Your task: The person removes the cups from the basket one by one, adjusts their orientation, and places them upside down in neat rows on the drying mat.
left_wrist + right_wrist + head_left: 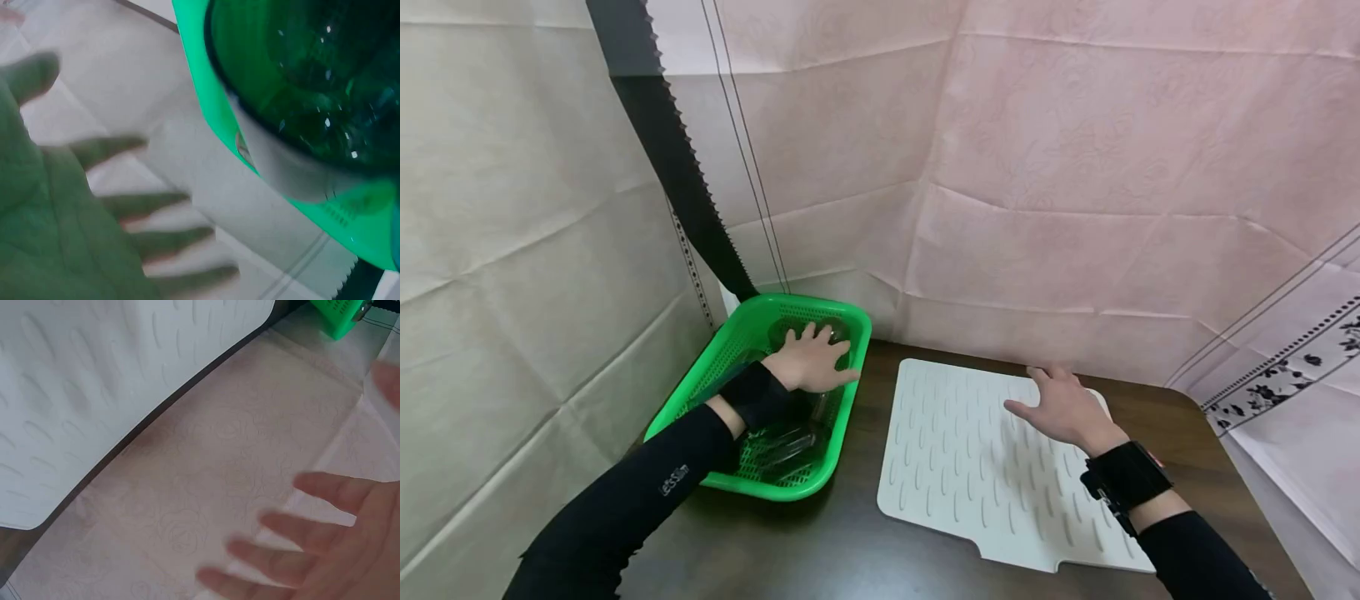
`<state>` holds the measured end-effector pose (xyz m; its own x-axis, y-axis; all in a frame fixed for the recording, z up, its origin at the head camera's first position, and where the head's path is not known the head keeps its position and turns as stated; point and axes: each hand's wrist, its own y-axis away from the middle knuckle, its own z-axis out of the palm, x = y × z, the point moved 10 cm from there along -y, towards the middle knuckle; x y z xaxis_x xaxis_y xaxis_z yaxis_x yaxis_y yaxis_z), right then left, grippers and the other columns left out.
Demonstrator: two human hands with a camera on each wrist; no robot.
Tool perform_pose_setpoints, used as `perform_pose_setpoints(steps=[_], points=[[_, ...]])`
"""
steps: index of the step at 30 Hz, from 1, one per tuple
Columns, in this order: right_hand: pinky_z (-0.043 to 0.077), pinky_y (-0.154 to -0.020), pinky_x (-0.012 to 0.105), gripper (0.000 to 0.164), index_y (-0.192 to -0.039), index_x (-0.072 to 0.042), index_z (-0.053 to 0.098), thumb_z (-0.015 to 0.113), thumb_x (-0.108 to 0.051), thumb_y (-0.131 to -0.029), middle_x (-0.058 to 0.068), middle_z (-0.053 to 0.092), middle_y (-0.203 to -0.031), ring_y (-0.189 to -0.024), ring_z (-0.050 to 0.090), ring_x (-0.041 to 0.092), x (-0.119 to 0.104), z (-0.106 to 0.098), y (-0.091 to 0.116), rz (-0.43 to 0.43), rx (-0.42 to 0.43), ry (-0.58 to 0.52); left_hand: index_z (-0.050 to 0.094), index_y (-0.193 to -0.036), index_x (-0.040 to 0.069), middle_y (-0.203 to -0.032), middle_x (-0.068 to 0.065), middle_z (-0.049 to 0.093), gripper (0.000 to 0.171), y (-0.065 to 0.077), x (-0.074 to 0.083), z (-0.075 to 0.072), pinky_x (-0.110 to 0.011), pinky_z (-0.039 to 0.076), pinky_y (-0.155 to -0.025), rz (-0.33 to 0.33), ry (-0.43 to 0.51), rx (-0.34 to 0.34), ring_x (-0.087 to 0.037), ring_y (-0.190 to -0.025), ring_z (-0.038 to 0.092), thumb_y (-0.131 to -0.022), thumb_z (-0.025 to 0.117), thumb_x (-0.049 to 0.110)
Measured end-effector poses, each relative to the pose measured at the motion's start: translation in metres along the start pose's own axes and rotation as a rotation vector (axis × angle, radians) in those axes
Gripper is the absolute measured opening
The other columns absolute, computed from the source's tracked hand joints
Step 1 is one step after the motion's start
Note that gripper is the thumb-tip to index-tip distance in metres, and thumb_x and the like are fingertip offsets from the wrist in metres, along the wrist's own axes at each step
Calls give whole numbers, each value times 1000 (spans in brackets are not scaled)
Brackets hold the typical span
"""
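My left hand (808, 364) is over the green plastic basket (775, 490), fingers spread, holding nothing. Inside the basket lie several see-through drinking glasses (790, 448), partly hidden by the hand and forearm. In the left wrist view, the wide rim of a dark-tinted glass (300, 140) is close to the camera, apart from the straight fingers. My right hand (1066, 408) hovers above the far right part of a white mat (955, 450) with raised oval ridges. Its fingers are extended, with nothing in them.
Both basket and mat are on a dark brown wooden table (760, 550). Pale patterned cloth (1037, 167) hangs behind and at both sides. A black strip with a jagged edge (662, 142) runs down the cloth to the basket's far corner.
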<state>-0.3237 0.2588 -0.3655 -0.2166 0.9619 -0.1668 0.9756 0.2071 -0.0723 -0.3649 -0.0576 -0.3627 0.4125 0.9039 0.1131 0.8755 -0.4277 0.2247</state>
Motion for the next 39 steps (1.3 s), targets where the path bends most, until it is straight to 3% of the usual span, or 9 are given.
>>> perform_pose_setpoints(steps=[3,6,13,18,21,25,32,39], points=[[45,-82,56,61,-124,9,53,60,-40,-90,30,49,-124,-112,48,47,-1,1,1,-6,4,-13,38,-145,8,-147,-22,32,60,4,2,2,-55,23,-106,91,28,-57,-41,-135,26,-98,47,44],[47,-78,53,53,-120,8,57,61,-36,-90,28,53,-119,-106,53,43,-1,4,2,-6,-5,-18,41,-142,6,-143,-20,39,59,10,0,4,-47,31,-104,143,56,-95,-36,-132,35,-95,55,39],[50,-74,50,50,-119,7,59,61,-34,-91,26,55,-116,-102,56,39,-2,10,6,-21,-23,-30,49,-136,6,-137,-17,44,63,16,-11,11,-44,40,-97,143,36,-130,-34,-125,42,-83,74,28],[49,-74,50,48,-118,6,59,61,-33,-91,26,55,-116,-102,55,40,-1,9,7,-19,-16,-34,52,-133,7,-131,-17,47,65,17,-12,15,-42,45,-88,149,-57,-126,-35,-120,44,-77,81,21],[49,-74,50,48,-118,6,59,60,-34,-91,26,55,-117,-103,55,41,-1,9,7,-19,-19,-30,56,-130,7,-126,-18,48,62,18,-12,16,-42,47,-83,168,-152,-66,-37,-114,46,-74,82,15],[49,-72,50,47,-118,6,59,60,-33,-91,26,55,-116,-101,56,40,0,7,2,-30,-10,-25,61,-123,6,-117,-18,53,46,17,-12,8,-39,48,-76,218,-248,72,-35,-102,52,-79,75,2],[48,-74,51,47,-119,5,58,59,-33,-92,26,54,-118,-105,54,41,0,11,0,-19,-30,-36,66,-110,2,-100,-16,60,30,18,-16,-7,-30,47,-64,259,-221,242,-28,-85,60,-84,62,-11],[50,-72,50,46,-117,6,59,61,-32,-91,26,55,-115,-101,56,40,-1,19,-2,-16,-23,-23,66,-111,1,-99,-17,62,28,15,-30,-14,-35,51,-66,199,-217,348,-30,-85,61,-84,65,-8]])
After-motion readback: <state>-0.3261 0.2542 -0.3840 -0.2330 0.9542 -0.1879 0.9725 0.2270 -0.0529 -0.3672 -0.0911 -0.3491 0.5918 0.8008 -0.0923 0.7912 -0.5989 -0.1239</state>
